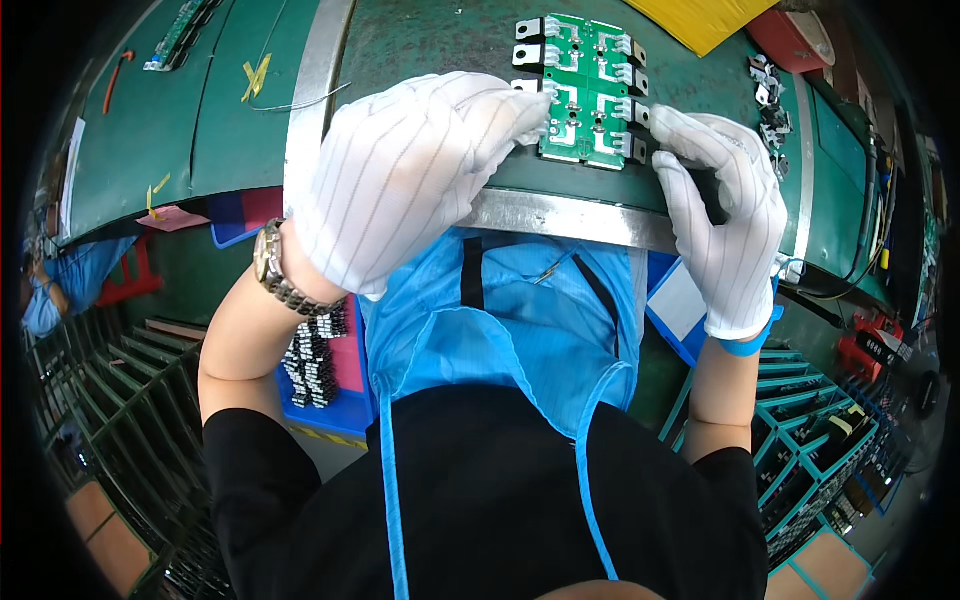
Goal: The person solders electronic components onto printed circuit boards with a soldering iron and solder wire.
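A green circuit board (575, 78) lies on the green work surface in front of me, with white traces and solder spots. Black transistors (528, 55) with holed tabs stick out along its left and right edges. My left hand (415, 165), in a white striped glove, has its fingers closed at the board's left edge, beside the lower left transistors. What sits between those fingertips is hidden. At the lower right edge is my right hand (725, 200), gloved too, thumb and forefinger apart next to a transistor (636, 149); I see nothing between them.
A metal strip (570, 218) edges the surface nearest me. A yellow sheet (700, 18) and a red round container (790, 40) stand far right, near loose metal parts (770, 100). Below my left forearm, a blue tray (350, 412) holds black parts. Racks (800, 430) flank me.
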